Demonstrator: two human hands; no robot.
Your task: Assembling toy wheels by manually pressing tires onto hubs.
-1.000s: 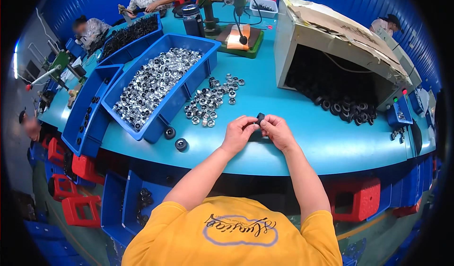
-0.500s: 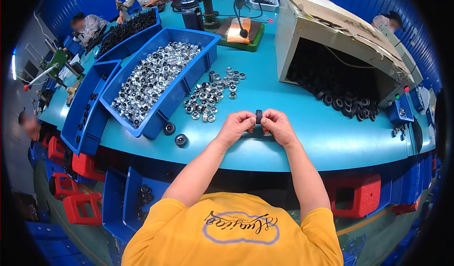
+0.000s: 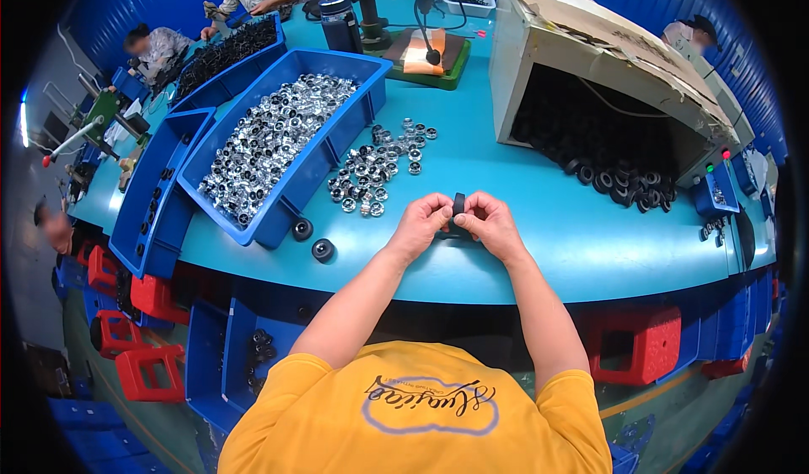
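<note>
My left hand (image 3: 421, 226) and my right hand (image 3: 493, 224) meet above the near part of the teal table, both closed on one small black tyre (image 3: 458, 203). It stands on edge between my thumbs and fingers; whether a hub sits inside is hidden. Left of my hands lies a loose group of shiny silver wheel hubs (image 3: 364, 176). Two finished-looking wheels with black tyres, one a dark wheel (image 3: 323, 250), rest near the table's front edge. To the right, black tyres (image 3: 622, 186) spill out of a box lying open on its side (image 3: 516, 95).
A large blue bin (image 3: 293, 218) full of silver hubs stands at left, beside a narrower blue bin (image 3: 160, 259) with a few dark pieces. Farther back are a dark bottle (image 3: 340, 27) and a green press (image 3: 459, 76). Co-workers sit at the far side. Red stools (image 3: 636, 348) stand below.
Both hands have shifted very slightly left with the tyre, and my right thumb and fingers have moved their grip a little. The table's contents look the same.
</note>
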